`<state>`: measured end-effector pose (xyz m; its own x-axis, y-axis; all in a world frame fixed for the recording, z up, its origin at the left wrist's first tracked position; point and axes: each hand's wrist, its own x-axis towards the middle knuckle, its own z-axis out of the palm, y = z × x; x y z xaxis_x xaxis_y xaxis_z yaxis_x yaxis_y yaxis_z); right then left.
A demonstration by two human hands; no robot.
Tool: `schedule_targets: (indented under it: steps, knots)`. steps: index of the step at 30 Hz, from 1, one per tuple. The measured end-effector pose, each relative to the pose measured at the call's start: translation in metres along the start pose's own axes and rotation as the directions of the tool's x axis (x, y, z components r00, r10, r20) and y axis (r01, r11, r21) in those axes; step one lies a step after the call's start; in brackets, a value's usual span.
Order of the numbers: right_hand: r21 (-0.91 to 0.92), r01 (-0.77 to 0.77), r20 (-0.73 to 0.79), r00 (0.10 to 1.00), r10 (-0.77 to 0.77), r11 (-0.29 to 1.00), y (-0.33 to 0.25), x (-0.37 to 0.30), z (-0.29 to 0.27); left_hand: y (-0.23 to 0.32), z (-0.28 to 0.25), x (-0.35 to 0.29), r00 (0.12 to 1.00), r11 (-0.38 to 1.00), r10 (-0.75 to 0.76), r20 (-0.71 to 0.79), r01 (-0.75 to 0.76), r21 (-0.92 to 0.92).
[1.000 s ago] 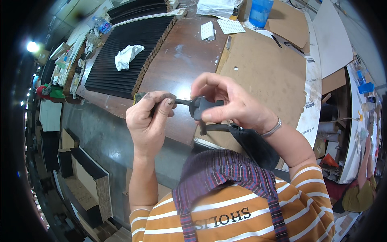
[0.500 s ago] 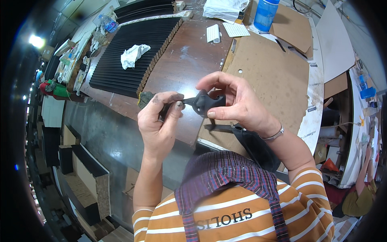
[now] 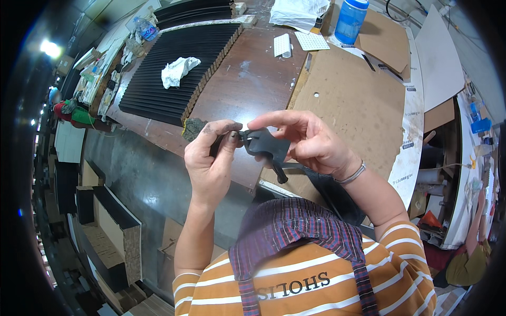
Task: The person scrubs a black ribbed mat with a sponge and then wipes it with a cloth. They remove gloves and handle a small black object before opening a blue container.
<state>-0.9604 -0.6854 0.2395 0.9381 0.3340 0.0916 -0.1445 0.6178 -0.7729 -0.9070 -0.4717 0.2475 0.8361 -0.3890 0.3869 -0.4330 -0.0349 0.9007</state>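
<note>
In front of my chest I hold a dark grey, smooth, curved piece (image 3: 269, 143) with a black strap-like end (image 3: 281, 175) hanging from it; its exact kind I cannot make out. My left hand (image 3: 208, 155) pinches the narrow left end between a smudged thumb and forefinger. From the other side, my right hand (image 3: 321, 142) grips the piece, its forefinger reaching over the top toward the left fingertips. Just beyond my left knuckles is a grey-green pad with a yellow edge (image 3: 193, 128). Below my right wrist lies a black fabric thing (image 3: 337, 197), partly hidden by the forearm.
A stack of black ridged strips (image 3: 174, 68) with a crumpled white cloth (image 3: 179, 71) lies on the brown table (image 3: 226, 79). Cardboard sheets (image 3: 358, 105) cover its right side, with a blue bottle (image 3: 350, 23) at the back. Black-edged boxes (image 3: 113, 231) stand low at left. A person (image 3: 74, 113) is far left.
The grey piece has turned in my hands, and its strap end now hangs lower. My right thumb has left its front face, and the right forefinger has stretched toward my left fingertips.
</note>
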Motion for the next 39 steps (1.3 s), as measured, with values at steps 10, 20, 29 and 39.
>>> schedule_targets:
  steps: [10,20,29,39]
  knots:
    - [0.152,0.003,-0.205,0.978,0.029,0.988,0.010,0.005,-0.004,-0.002,0.004,0.003,0.989,0.984,0.127,0.073,-0.135,0.116]
    - [-0.283,-0.050,-0.223,0.975,-0.015,0.958,0.009,0.005,0.002,0.012,0.010,0.010,0.995,0.989,0.090,0.046,-0.095,0.117]
    - [-0.255,-0.015,-0.190,0.981,-0.035,0.967,0.014,0.001,0.005,0.003,0.006,0.005,0.906,0.778,-0.409,0.110,0.409,-0.477]
    - [-0.101,-0.245,-0.152,0.962,0.228,0.964,0.009,-0.002,-0.005,0.005,0.018,0.001,0.974,0.965,-0.226,0.002,0.225,-0.132]
